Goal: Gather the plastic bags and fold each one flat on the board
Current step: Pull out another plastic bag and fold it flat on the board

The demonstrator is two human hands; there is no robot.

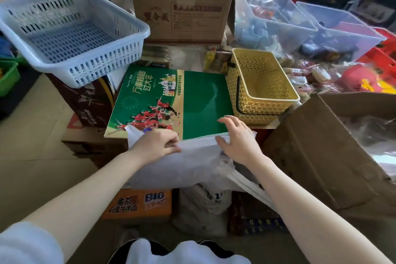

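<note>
A white plastic bag [192,163] lies over the near edge of the green printed board [192,96] and hangs down toward me. My left hand [156,144] lies on the bag's left part, fingers curled and pinching a fold of the plastic. My right hand [237,137] rests on the bag's upper right edge with fingers spread and nearly straight, fingertips reaching onto the green board. A second crumpled white bag [203,206] sits on the floor below the board.
A yellow basket [261,88] stands right of the board, a blue basket [70,34] at back left. A cardboard box [182,6] stands behind, clear bins [278,19] at back right, and an open brown carton [321,146] at my right. An orange box [137,203] lies below.
</note>
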